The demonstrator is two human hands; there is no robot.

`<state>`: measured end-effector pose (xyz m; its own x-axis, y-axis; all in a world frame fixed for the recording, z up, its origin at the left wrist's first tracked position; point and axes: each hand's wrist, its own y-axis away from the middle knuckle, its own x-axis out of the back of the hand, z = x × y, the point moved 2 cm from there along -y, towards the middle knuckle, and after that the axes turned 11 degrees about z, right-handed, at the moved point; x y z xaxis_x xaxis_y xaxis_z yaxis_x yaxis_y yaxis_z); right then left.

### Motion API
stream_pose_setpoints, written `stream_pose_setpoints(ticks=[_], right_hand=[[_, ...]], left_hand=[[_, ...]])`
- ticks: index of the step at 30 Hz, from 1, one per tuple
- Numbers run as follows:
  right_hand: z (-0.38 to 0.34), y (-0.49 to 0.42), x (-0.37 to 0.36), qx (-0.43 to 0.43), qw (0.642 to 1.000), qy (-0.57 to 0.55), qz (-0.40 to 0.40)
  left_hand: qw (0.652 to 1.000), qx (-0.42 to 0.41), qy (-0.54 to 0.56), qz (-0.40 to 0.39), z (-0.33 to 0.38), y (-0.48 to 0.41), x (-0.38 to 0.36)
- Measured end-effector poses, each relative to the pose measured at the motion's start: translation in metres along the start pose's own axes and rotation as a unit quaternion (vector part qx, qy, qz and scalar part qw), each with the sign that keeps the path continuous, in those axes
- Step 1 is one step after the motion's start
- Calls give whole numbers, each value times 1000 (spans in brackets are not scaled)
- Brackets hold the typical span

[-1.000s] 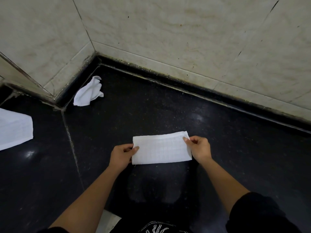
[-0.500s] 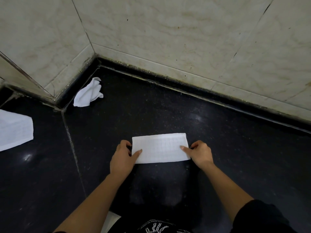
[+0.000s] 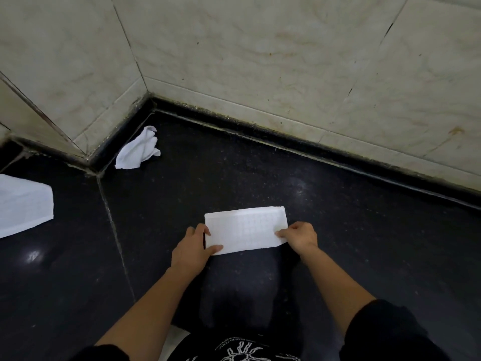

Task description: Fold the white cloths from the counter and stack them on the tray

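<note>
Two hands are at work on one cloth. The left hand (image 3: 191,250) grips the near left corner of the folded cloth (image 3: 246,230), thumb lying across the top and the other fingers curled at the left edge. The right hand (image 3: 300,237) pinches the right edge, fingertips on top of the fabric, knuckles bent. Between them the folded cloth lies flat as a long white rectangle with a faint grid weave, its long sides running left to right.

It rests on the black counter (image 3: 338,243), a glossy speckled surface, near the person's body and well short of the wall. A pale seam (image 3: 114,230) runs through the counter to the left of the left forearm. Beyond that seam, at the left edge of view, another white cloth (image 3: 23,204) lies spread flat, partly cut off. Farther back, in the corner where the counter meets the wall, a crumpled cloth (image 3: 139,149) sits bunched up. Cream marbled wall tiles (image 3: 260,61) rise behind, marked with stains and dark specks. Lowest in view, a black shirt (image 3: 242,353) with a white print shows.
</note>
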<state>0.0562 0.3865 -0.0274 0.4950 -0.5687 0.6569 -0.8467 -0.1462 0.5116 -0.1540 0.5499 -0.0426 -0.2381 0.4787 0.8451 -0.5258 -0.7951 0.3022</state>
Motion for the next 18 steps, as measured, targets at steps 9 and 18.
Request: stream_pose_setpoints(ticks=[9,18], right_hand=[[-43,44,-25,183,981,-36,-51],[-60,71,-89,222,967,44,-120]], left_hand=[[994,21,111,5,-7,-7,2],[944,95,313,-43,-28,-15,0]])
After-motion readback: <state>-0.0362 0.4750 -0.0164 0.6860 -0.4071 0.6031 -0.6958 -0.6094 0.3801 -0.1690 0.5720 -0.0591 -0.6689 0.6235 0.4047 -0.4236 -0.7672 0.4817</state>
